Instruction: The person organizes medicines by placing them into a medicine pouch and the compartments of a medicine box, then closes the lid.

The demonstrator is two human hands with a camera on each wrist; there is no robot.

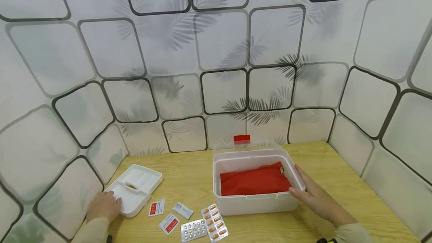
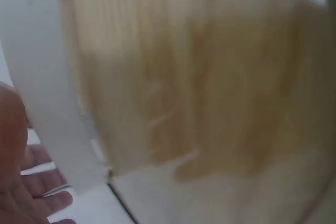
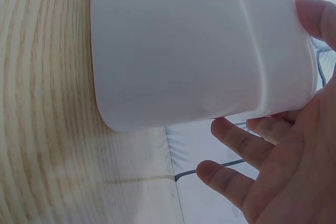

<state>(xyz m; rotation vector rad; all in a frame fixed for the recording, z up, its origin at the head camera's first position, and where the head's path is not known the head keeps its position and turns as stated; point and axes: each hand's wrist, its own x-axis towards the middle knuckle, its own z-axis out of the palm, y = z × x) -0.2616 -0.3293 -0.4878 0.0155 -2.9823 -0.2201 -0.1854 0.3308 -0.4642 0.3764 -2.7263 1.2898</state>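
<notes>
My left hand [image 1: 104, 206] holds the near left edge of a white divided tray [image 1: 136, 192] with a raised slotted handle across it. In the left wrist view the tray's side [image 2: 47, 77] is a blurred pale strip beside my fingers. My right hand [image 1: 315, 198] grips the near right corner of a white plastic box [image 1: 256, 205], thumb at the rim and fingers along the side; two fingers stand off loosely in the right wrist view. Inside the box lies a red zip pouch [image 1: 253, 181]. The box's clear lid, with a red latch [image 1: 242, 139], stands raised behind it.
Between tray and box lie two red-and-white sachets [image 1: 156, 208], a small white packet [image 1: 183, 210], a silver blister pack [image 1: 194, 230] and a blister pack of orange capsules [image 1: 214, 223]. Patterned cloth walls [image 1: 222, 93] surround the wooden table [image 1: 189, 171].
</notes>
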